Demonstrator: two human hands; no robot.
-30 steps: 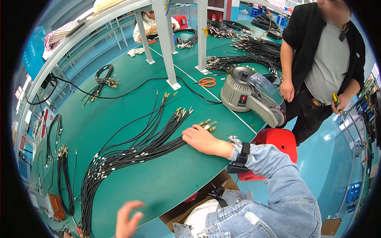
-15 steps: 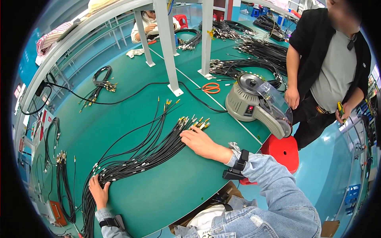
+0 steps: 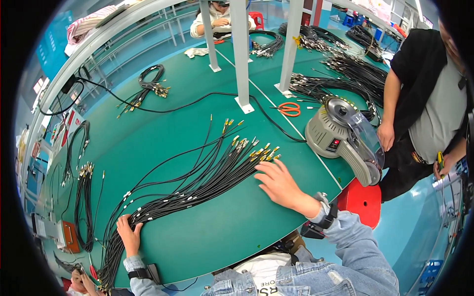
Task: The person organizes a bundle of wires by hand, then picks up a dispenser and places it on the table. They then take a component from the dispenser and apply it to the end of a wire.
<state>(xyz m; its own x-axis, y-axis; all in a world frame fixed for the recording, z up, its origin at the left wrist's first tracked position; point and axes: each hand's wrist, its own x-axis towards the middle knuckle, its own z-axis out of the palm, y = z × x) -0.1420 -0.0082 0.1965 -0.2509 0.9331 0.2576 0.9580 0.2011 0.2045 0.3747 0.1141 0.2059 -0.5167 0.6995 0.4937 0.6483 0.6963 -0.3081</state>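
A long bundle of black cables (image 3: 197, 194) with metal connectors and white sleeves lies curved over the green table. My left hand (image 3: 129, 238) is closed over the bundle at its bend, fingers on top and thumb at the near side. At the other end, my right hand (image 3: 282, 187) hovers beside the gold-coloured connector ends (image 3: 264, 154), fingers spread and nothing held. A few cables fan out from the bundle on its far side.
A grey tape dispenser (image 3: 326, 130) stands right, beyond it a person (image 3: 419, 98) holding a yellow-handled tool. Orange scissors (image 3: 289, 109) lie near white posts (image 3: 242, 64). More cable bundles (image 3: 85, 207) lie left and far right. A red stool (image 3: 363, 202) stands by the edge.
My right hand has lifted away from the connector ends, its fingers spreading. The left hand stays on the bundle. The view has shifted, and a person's head and hand now show at lower left.
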